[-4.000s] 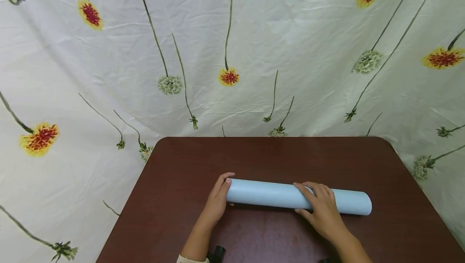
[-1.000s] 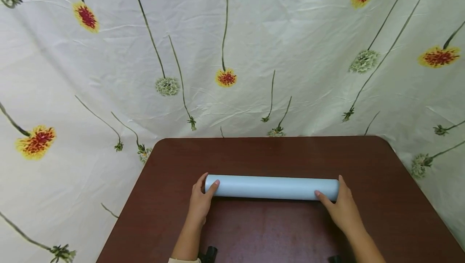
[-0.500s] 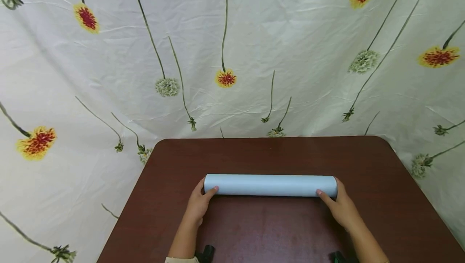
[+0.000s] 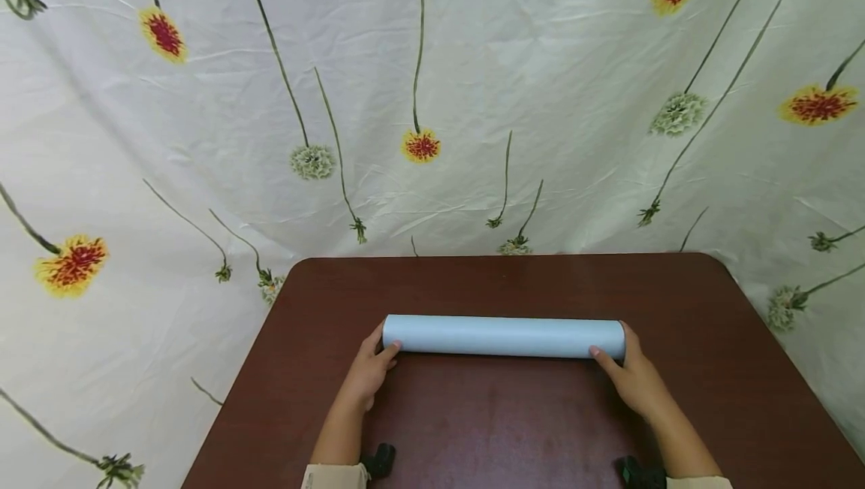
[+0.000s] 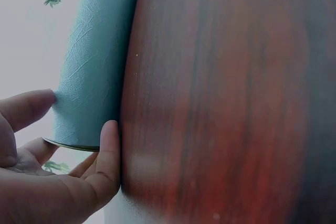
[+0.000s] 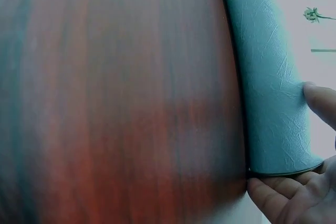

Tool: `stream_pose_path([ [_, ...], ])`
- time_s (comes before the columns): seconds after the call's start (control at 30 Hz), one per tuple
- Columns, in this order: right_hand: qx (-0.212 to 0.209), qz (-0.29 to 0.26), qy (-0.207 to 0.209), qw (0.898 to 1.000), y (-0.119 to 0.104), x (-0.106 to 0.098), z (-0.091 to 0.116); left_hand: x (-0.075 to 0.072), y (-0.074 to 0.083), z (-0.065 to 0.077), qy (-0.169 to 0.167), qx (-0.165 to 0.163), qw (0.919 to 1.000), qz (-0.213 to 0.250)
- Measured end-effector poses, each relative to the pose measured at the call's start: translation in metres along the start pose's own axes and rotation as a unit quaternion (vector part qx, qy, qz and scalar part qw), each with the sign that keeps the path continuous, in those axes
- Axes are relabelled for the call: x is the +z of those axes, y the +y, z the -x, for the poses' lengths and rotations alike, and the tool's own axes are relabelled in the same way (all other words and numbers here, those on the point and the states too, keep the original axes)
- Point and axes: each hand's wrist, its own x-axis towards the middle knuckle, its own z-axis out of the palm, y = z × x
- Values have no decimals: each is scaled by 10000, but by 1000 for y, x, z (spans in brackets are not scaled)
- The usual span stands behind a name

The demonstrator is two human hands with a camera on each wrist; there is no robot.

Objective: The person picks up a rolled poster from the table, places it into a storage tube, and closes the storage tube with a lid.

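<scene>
A light blue roll (image 4: 503, 336) with a finely creased, leathery surface lies crosswise on the dark brown table (image 4: 500, 429). My left hand (image 4: 367, 369) holds its left end, thumb on the near side and fingers at the end. The right hand (image 4: 638, 376) holds the opposite end likewise, its thumb pressing the near side. The left wrist view has the roll (image 5: 94, 66) between spread fingers, its rim just above the palm. In the right wrist view, fingertips sit under the end of the roll (image 6: 273, 93). The far side of the roll is hidden in the head view.
Behind the table hangs a white cloth (image 4: 581, 83) printed with flowers and stems. The table's far edge runs beyond the roll, with rounded corners. A black wrist device (image 4: 381, 461) shows at the left sleeve, and another (image 4: 638, 472) at the right one.
Over four seconds my right hand has gone from the roll's middle to its right end. The roll has shifted left and levelled out. Lately both hands have moved it slightly away from me.
</scene>
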Motion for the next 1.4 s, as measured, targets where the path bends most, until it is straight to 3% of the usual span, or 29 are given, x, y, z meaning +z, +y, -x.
stream_pose_path([
  [0.5, 215, 190, -171, 9994, -3, -1, -2, -2, 2, 9, 27, -207, 9994, -263],
  [0.83, 318, -439, -159, 9984, 1, -5, -5, -2, 2, 7, 74, -151, 9998, -95],
  [1.1, 319, -654, -264, 9970, -1, -12, -3, -5, 6, 10, -32, -318, 9995, -86],
  [1.27, 293, -858, -191, 9957, -1, -15, 0, -9, 9, 13, -58, -316, 9994, -151],
  [1.4, 70, -783, 2, 9969, -2, -20, 4, -11, 9, 14, 134, -216, 9988, -407],
])
